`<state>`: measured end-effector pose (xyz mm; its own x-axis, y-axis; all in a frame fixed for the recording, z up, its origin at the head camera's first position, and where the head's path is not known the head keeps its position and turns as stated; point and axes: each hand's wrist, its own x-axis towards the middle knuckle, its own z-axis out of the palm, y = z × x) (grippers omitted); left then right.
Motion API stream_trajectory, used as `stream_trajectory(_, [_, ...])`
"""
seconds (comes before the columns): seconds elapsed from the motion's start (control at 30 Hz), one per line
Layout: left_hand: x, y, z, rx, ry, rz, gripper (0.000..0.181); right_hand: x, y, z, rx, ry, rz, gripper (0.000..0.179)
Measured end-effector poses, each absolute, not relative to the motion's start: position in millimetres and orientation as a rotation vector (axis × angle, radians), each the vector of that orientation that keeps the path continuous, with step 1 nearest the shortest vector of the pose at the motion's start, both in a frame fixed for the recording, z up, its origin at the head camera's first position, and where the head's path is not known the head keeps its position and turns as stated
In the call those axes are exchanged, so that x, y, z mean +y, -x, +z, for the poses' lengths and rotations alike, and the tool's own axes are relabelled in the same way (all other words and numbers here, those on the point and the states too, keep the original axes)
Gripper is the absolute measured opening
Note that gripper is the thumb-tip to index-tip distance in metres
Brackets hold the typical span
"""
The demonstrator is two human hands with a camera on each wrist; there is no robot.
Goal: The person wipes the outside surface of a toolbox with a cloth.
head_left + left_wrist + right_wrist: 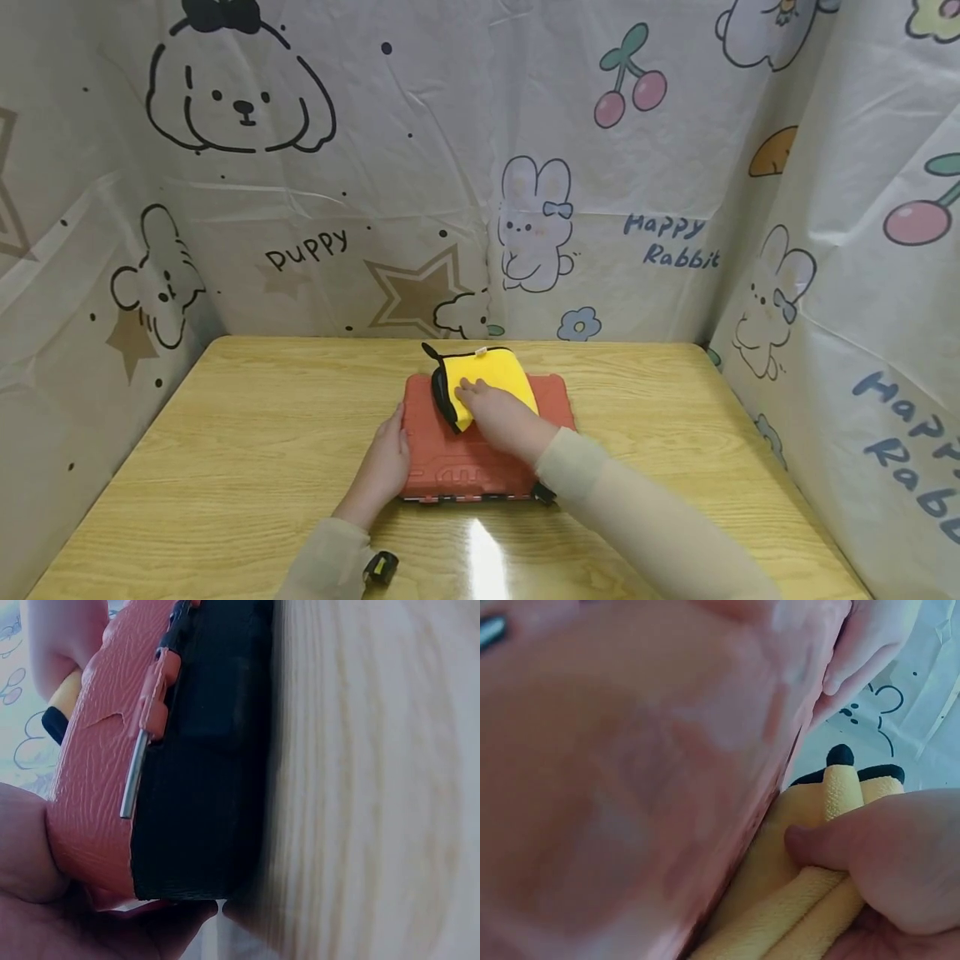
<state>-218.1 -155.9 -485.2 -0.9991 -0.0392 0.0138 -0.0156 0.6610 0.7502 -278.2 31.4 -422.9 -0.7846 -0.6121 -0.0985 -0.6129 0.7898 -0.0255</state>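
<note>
A hard plastic case (457,467) with a red lid and black base lies flat on the table. My left hand (387,458) holds its left side. In the left wrist view, the thumb bears on the red lid (105,772) and the fingers run along the end wall. On top of the lid is a yellow cloth (491,367) with black edging, folded over. My right hand (506,417) presses the cloth against the lid. The right wrist view shows the folded cloth (780,915) pinched between that thumb and the fingers, whose tips are partly hidden.
The wood-grain table (262,442) stretches to both sides of the case. A hinge with a metal pin (135,776) runs along the case's near edge. Printed cartoon sheeting (420,183) stands behind the table and at its sides.
</note>
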Motion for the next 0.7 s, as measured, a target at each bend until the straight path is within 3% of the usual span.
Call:
stream_trajectory(0.33, [-157,219,-487,-2.845,-0.084,-1.309,0.052,32,255,-420,2.826,1.026,0.079,0.048])
stream_trajectory(0.7, [-154,221,-487,-2.829,-0.088,-1.384,0.052,48,218,-422,2.818,1.25,0.183,0.055])
